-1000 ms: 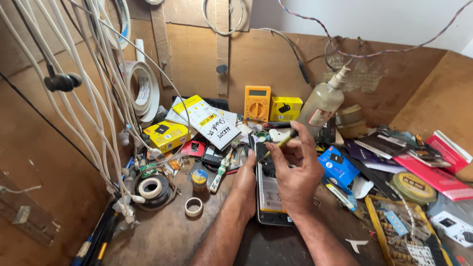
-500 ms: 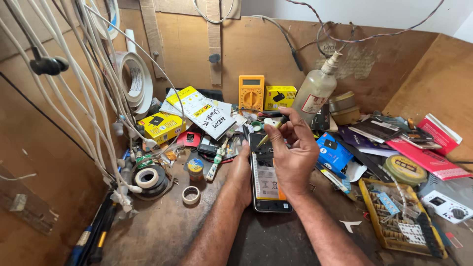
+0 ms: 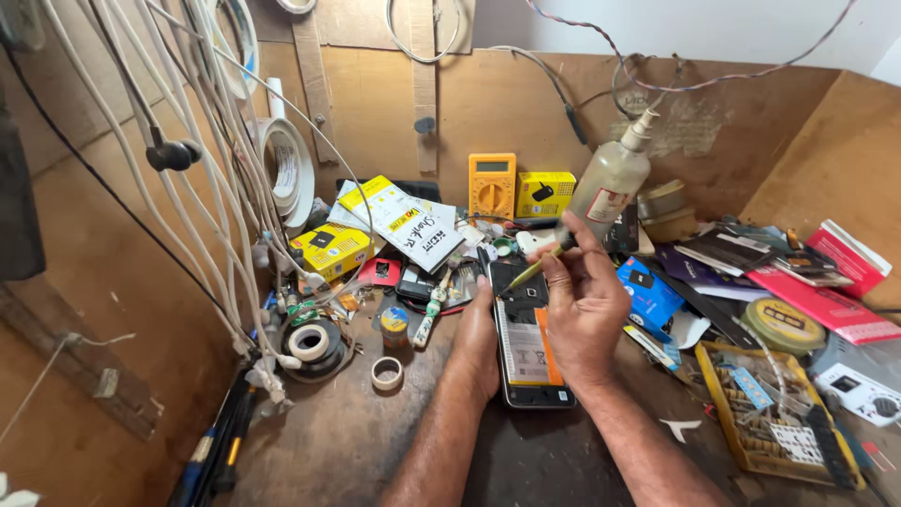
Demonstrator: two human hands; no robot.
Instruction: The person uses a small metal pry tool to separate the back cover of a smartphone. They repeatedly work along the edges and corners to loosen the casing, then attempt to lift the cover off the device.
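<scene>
An opened black smartphone lies back-up on the wooden bench, its battery and inner parts exposed. My left hand rests flat against the phone's left edge, steadying it. My right hand sits over the phone's right side and pinches a thin yellow-tipped tool whose point touches the phone's upper part near the camera area.
A yellow multimeter, yellow boxes, a plastic squeeze bottle, tape rolls, a blue box and a parts tray crowd the bench. White cables hang at left. Wooden walls close in the back and sides.
My right hand has come down from the clutter behind the phone onto the phone's top, with the tool's tip now on it. My left hand stays at the phone's left edge.
</scene>
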